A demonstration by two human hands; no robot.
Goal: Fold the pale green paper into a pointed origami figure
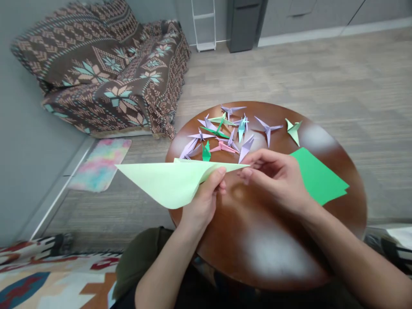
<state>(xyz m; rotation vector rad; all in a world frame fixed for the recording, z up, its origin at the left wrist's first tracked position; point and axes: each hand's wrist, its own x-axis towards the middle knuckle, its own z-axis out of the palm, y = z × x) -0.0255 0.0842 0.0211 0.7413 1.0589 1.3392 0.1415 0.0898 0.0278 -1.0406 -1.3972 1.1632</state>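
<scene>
A folded sheet of pale green paper (164,182) is held up over the near left part of the round table. My left hand (206,193) pinches it near the middle, thumb on top, and the paper bulges out on the left. At its pointed right tip, my right hand (273,176) has thumb and fingertips closed on the corner. Past the paper lie several folded paper cranes, among them a purple crane (268,129), a pink crane (224,146) and a light green crane (293,131). Under my right wrist rest bright green paper sheets (320,176).
The brown round table (225,249) has a glossy top. Beyond it on the left stands a sofa (122,86) under a patterned throw. A pastel mat (101,165) lies on the floor, and a white rack (204,25) stands against the far wall.
</scene>
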